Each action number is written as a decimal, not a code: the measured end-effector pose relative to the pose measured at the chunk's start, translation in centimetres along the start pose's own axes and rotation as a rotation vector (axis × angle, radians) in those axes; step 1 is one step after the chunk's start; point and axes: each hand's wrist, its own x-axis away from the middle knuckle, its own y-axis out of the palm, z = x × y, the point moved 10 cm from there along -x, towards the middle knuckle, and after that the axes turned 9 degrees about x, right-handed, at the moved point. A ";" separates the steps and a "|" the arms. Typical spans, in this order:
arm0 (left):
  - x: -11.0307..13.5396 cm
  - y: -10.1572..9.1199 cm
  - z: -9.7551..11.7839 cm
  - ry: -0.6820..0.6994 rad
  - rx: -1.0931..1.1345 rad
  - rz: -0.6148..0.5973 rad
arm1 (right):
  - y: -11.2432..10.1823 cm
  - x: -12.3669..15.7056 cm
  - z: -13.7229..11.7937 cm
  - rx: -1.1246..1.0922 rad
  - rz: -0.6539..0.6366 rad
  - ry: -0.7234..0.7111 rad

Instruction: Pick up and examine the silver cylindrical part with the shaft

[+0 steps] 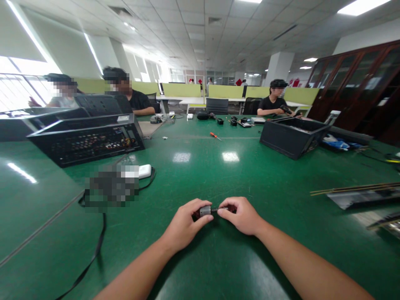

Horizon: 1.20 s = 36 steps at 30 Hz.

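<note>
Low over the green table (pixel 193 258), my left hand (pixel 186 221) is closed around a short silver cylinder that looks like a small electric motor (pixel 205 210). A thin dark shaft (pixel 214 210) sticks out of its right end. My right hand (pixel 239 216) pinches the far end of that shaft between thumb and fingertips. Something dark and reddish shows behind the right fingers, mostly hidden. The two hands are close together but apart, joined only by the piece between them.
A black computer case (pixel 93 143) stands at left, another black case (pixel 290 137) at right. A blurred dark item with a strap (pixel 100 241) lies at left. An orange screwdriver (pixel 215 136) rests ahead. Metal strips (pixel 359 196) lie right. Several people sit across the table.
</note>
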 end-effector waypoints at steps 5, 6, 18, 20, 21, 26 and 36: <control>0.1 -0.1 0.0 -0.003 -0.011 0.006 | -0.1 0.0 0.0 -0.005 0.000 0.003; 0.1 -0.1 0.0 -0.003 -0.011 0.007 | -0.1 0.0 0.0 -0.006 0.001 0.005; 0.1 -0.2 -0.1 -0.006 -0.007 0.013 | -0.1 0.0 0.2 -0.024 -0.005 0.008; 0.1 -0.2 -0.1 -0.005 -0.010 0.015 | -0.1 0.0 0.1 -0.023 -0.006 0.007; 0.1 -0.2 -0.1 -0.005 -0.012 0.015 | -0.2 0.0 0.1 -0.023 -0.007 0.007; 0.1 -0.3 0.1 0.000 -0.021 0.016 | -0.2 0.0 0.2 -0.021 -0.015 0.009; 0.1 -0.4 0.4 0.011 -0.032 0.030 | -0.4 -0.1 0.1 -0.016 -0.011 0.019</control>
